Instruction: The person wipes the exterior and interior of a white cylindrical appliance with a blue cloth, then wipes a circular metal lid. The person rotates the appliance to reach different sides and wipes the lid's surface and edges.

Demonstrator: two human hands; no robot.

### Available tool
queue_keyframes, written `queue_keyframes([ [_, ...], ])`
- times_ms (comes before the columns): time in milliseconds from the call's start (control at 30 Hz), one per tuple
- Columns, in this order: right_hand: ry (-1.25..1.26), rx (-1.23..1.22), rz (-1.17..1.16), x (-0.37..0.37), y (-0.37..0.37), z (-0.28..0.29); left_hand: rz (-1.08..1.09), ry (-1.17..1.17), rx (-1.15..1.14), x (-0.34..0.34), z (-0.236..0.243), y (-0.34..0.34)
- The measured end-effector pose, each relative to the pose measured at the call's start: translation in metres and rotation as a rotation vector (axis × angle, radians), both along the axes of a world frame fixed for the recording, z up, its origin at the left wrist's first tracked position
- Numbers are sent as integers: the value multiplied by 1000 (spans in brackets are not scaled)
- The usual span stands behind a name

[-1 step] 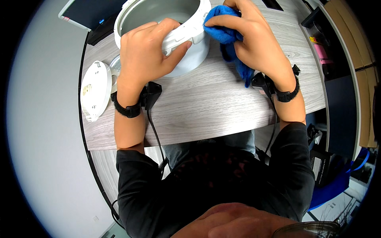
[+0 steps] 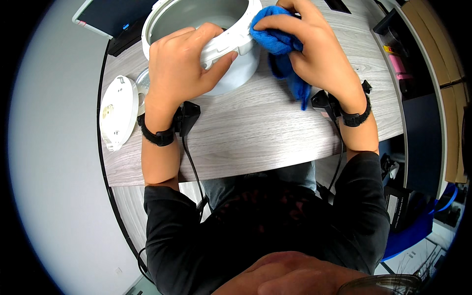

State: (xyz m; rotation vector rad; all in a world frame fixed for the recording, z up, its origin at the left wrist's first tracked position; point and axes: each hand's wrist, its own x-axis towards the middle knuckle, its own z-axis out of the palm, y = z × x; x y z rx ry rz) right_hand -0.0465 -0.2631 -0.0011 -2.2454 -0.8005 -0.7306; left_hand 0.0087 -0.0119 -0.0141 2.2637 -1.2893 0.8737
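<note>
Because both dark sleeves [image 2: 169, 211] end near the elbows, the forearms reach bare over the pale wood-grain desk [image 2: 255, 135], with nothing loose to drag across it. A black left strap [image 2: 161, 138] and a black right strap [image 2: 357, 118] circle the wrists, each with a small dark box; their cables drop past the desk's front edge, probably to leave the space between the arms free. Off to the left, a white lid [image 2: 118, 112] rests with its fittings showing, apart from the cooker, perhaps so that the opening can be reached. Just beside it is a shiny piece [image 2: 142, 79], partly hidden by the wrist and hard to identify.

Farther in, the right hand [image 2: 317, 54] closes around a bunched blue cloth [image 2: 275, 39], one tail hanging toward the desk. Bunching seems to put thick fabric under the fingers where it meets the rim's right side. The left hand [image 2: 178, 66] straddles the near rim of the white cooker [image 2: 241, 73], thumb outside and fingers over the top, likely to steady it against pressure from the right. The cooker stands lidless at upper centre, beyond it to the left a dark screen [image 2: 115, 17].
</note>
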Motion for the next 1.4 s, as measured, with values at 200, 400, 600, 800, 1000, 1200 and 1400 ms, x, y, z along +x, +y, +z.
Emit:
queue_keyframes([
  [200, -53, -133, -31, -8, 10, 1, -24, -54, -22, 6, -4, 0],
  [400, -19, -117, -107, -8, 7, -1, -22, -59, -30, 5, -4, 0],
  [600, -254, -173, -130, -8, 13, -18, -24, -51, -39, 6, -4, 0],
  [800, -76, -144, -97, -7, 6, -3, 7, 12, 14, 1, 0, 2],
  [1000, -12, -76, -28, -8, 7, 5, 25, 33, 21, -2, 2, 1],
  [1200, -81, -175, -52, -9, 16, 4, 2, -10, 4, 1, -1, 0],
  [1400, -50, -164, -53, -13, 16, 6, 30, 8, 29, -2, 0, 1],
])
